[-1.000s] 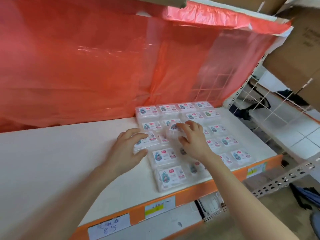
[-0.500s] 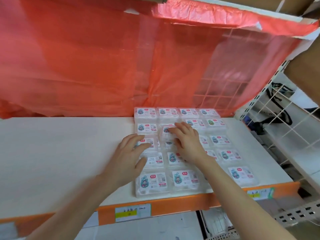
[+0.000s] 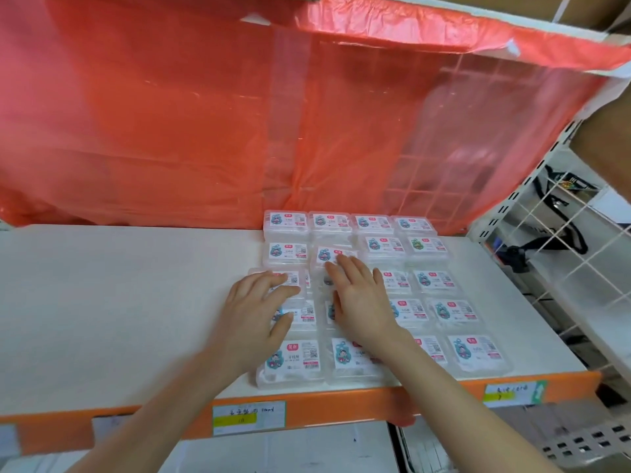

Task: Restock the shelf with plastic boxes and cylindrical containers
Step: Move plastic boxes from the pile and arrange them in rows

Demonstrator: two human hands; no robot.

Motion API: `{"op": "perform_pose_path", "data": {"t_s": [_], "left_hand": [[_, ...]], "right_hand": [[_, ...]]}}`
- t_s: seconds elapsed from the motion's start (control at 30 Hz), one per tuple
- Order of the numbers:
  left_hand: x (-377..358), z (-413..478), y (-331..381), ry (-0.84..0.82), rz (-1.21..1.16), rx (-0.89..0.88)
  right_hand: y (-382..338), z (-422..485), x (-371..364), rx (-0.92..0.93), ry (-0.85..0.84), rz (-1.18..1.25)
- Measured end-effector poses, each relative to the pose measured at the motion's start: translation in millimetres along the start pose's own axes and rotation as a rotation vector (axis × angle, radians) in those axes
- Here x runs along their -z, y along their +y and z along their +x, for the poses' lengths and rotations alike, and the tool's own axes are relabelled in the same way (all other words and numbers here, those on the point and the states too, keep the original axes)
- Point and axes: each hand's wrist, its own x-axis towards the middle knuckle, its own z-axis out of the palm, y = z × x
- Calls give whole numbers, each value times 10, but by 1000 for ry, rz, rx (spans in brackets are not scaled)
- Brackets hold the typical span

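Note:
Several clear plastic boxes with white cartoon labels lie in a grid on the right part of the white shelf (image 3: 119, 302). My left hand (image 3: 254, 312) lies flat on the boxes of the left column, fingertips on the third box from the back (image 3: 290, 279). With straight fingers, my right hand (image 3: 362, 298) presses on the second column, its fingertips touching a slightly tilted box (image 3: 329, 256). A front box (image 3: 293, 361) sits at the shelf's orange edge. No cylindrical containers are in view.
Red plastic sheeting (image 3: 239, 114) hangs behind the shelf. The shelf's orange front rail (image 3: 324, 409) carries paper price tags. A white wire grid panel (image 3: 563, 250) closes the right side, with a brown cardboard box (image 3: 614, 158) above it. The shelf's left half is bare white board.
The view has swung to face the shelf squarely. Both hands stayed flat on the boxes, and the boxes under them now lie in straighter rows.

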Motion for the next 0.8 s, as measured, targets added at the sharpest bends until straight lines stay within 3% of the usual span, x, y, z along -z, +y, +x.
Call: {"op": "perform_pose_path", "data": {"t_s": [0.33, 0.8], "left_hand": [[-55, 7, -19, 112, 26, -42], [-35, 6, 10, 79, 23, -15]], "right_hand": [[171, 171, -44, -19, 14, -19], [288, 251, -80, -29, -32, 109]]}}
